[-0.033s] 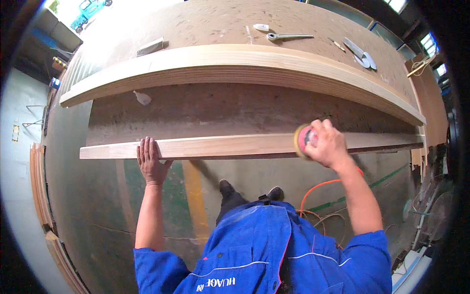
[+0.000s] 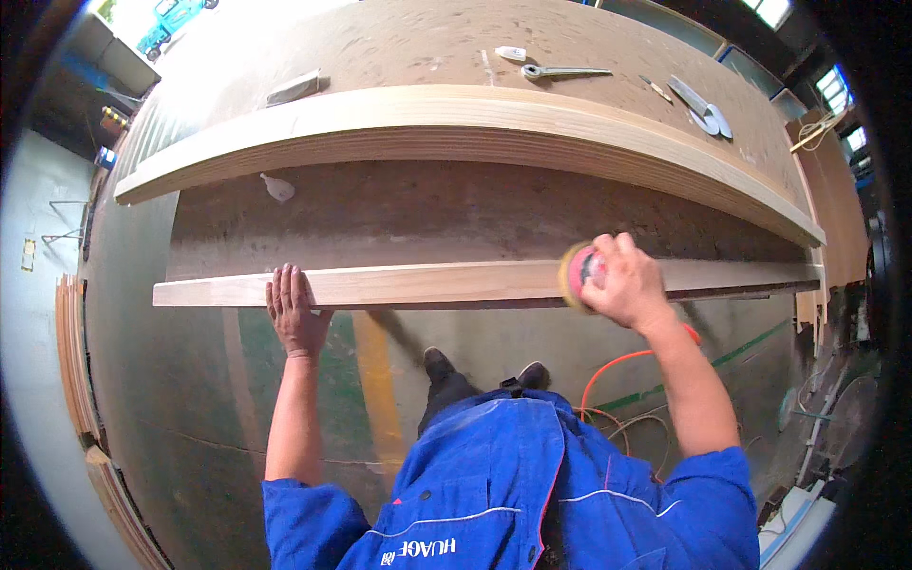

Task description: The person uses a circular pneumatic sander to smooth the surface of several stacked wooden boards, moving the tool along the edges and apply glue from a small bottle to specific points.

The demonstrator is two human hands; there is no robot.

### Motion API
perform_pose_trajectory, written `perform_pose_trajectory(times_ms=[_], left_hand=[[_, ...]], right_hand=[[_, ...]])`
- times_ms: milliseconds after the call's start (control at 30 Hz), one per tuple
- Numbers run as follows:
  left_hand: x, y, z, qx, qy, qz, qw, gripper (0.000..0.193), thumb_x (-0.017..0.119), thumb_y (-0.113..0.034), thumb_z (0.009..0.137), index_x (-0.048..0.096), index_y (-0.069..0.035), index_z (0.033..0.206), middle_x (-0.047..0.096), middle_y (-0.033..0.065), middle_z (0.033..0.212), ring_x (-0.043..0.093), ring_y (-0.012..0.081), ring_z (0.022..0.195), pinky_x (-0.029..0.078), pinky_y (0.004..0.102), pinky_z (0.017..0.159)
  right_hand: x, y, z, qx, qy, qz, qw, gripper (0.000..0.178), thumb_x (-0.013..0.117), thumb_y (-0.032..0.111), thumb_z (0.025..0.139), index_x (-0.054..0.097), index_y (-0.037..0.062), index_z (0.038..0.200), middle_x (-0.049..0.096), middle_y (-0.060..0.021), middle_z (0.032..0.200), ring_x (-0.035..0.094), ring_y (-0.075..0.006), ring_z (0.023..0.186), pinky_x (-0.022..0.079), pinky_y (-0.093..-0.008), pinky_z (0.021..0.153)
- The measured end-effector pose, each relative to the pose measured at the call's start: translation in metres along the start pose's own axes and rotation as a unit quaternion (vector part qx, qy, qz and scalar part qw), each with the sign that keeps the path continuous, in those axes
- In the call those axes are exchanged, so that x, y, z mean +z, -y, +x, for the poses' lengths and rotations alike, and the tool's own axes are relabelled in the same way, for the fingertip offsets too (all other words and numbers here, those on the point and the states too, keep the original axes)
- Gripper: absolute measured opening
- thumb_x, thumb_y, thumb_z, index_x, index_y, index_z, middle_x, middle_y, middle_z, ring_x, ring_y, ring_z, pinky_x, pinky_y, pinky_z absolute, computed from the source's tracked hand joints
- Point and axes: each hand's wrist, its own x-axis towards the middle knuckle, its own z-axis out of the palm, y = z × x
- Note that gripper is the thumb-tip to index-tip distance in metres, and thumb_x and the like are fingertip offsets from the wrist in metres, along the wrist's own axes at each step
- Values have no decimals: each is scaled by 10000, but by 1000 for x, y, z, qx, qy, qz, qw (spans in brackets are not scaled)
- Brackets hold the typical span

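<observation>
A long pale wooden strip (image 2: 427, 283) lies along the near edge of the worktable (image 2: 380, 204). My left hand (image 2: 298, 312) rests on its left part, fingers stretched flat over the wood and thumb apart on the near side. My right hand (image 2: 629, 285) is closed around a round red power sander (image 2: 591, 270) with a yellowish rim. The sander is tilted on edge against the strip, right of its middle, and slightly blurred. An orange hose (image 2: 613, 361) runs below my right forearm.
Thicker, laminated-looking pale timber (image 2: 456, 109) spans the table beyond the strip. A small white bottle (image 2: 277, 187) lies between them. Farther back lie a wrench (image 2: 570, 71), another white bottle (image 2: 510, 53), a grey block (image 2: 294, 87) and a metal tool (image 2: 698, 104). Coiled hoses (image 2: 627, 432) lie on the floor.
My right hand and the sander have moved slightly left along the strip. My left hand stays in the same place on the wood.
</observation>
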Motion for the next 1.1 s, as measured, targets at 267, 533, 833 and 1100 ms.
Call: perform_pose_trajectory(times_ms=[267, 533, 833, 1100], left_hand=[[19, 0, 1, -10, -68, 26, 997, 697, 701, -516, 988, 544, -103, 1528, 604, 116, 1563, 537, 325, 1498, 348, 527, 1293], [14, -4, 4, -37, -51, -9, 998, 623, 726, -298, 959, 553, -94, 1522, 593, 128, 1578, 511, 333, 1518, 315, 534, 1311], [11, -6, 6, -30, -71, -8, 997, 734, 769, -449, 935, 540, -84, 1529, 601, 148, 1563, 526, 356, 1504, 319, 544, 1303], [13, -8, 8, -23, -71, 3, 997, 699, 753, -390, 947, 520, -92, 1535, 598, 141, 1558, 516, 333, 1511, 322, 543, 1301]], right_hand=[[17, 166, 51, -110, 58, 7, 992, 460, 790, 415, 851, 643, 126, 1177, 645, -197, 1075, 753, -392, 950, 640, -519, 812], [32, 275, 88, -178, 72, 39, 981, 391, 736, 374, 919, 638, 101, 1182, 654, -217, 1095, 763, -394, 959, 641, -515, 823], [30, 301, 92, -170, 104, 47, 979, 336, 676, 344, 981, 637, 85, 1192, 656, -231, 1126, 763, -410, 1007, 635, -515, 860], [14, 224, 70, -107, 97, 17, 989, 420, 755, 383, 928, 645, 100, 1219, 655, -219, 1137, 769, -399, 1010, 648, -509, 853]])
